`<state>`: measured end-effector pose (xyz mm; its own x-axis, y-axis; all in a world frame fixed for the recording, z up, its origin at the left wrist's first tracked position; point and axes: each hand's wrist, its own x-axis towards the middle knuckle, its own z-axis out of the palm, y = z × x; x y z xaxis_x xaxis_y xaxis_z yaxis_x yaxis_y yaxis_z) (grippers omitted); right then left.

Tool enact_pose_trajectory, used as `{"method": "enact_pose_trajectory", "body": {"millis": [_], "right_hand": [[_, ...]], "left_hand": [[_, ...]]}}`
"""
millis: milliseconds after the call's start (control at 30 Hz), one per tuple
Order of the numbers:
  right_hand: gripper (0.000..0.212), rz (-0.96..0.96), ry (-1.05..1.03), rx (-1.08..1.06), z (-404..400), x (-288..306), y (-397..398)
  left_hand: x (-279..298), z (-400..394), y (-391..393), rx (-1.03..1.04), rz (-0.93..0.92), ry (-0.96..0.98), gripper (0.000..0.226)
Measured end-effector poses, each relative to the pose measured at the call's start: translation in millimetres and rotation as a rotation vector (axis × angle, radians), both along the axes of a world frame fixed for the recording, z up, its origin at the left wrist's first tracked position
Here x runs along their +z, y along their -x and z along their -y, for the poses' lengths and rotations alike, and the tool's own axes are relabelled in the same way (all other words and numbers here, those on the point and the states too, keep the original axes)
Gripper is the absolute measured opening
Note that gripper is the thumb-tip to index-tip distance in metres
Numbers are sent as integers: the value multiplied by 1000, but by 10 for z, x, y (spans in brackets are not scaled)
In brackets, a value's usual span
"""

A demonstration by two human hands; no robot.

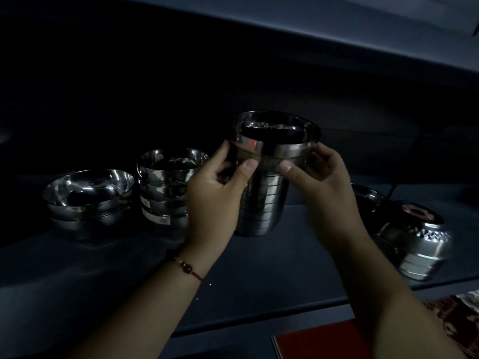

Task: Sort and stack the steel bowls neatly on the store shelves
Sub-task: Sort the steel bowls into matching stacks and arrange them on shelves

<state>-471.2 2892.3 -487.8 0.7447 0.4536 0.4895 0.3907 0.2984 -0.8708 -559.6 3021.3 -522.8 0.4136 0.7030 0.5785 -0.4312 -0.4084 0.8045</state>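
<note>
Far left: a short stack of wide, shiny steel bowls [89, 196] sits on the dark grey store shelf [259, 275], towards its left end.
Next stack: taller nested steel bowls with white labels [166, 189], just beside the first.
Left hand [220, 187]: grasps the left rim of the top steel bowl [274, 141], thumb on the near wall; red bead bracelet [186, 268] on the wrist.
Middle stack: tall column of nested steel bowls [261, 206] standing mid-shelf under the held bowl.
Right hand [318, 177]: pinches the same bowl's right rim.
Right end: embossed steel bowls lying tipped over [417, 247] near the shelf's front edge.
</note>
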Motion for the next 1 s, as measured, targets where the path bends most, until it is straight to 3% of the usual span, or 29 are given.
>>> {"method": "enact_pose_trajectory", "body": {"millis": [167,333,400,500,600,700,767,867,1000], "right_hand": [[47,46,115,6,-177,83,-362],[48,-47,193,33,-324,-76,-644],[50,-57,212,35,-345,-114,-706],[44,-53,247,18,-352,-176,-742],[37,-23,303,35,-357,-206,-712],[36,-19,393,19,-333,-143,-590],[40,13,476,-25,-297,-89,-496],[51,74,625,-51,-83,16,-270],[67,296,890,-101,455,89,43]], "left_hand": [[-12,-147,-315,56,-59,64,70],[-80,-158,-494,86,-95,59,20],[-107,-178,-536,121,-131,44,26],[-133,-214,-533,148,-222,30,56],[-129,-186,-465,110,-264,-34,30],[-65,-140,-380,119,-350,-127,25],[-36,-121,-299,131,-445,-193,33],[25,6,-53,154,-619,-289,63],[48,260,246,184,-784,-530,64]]}}
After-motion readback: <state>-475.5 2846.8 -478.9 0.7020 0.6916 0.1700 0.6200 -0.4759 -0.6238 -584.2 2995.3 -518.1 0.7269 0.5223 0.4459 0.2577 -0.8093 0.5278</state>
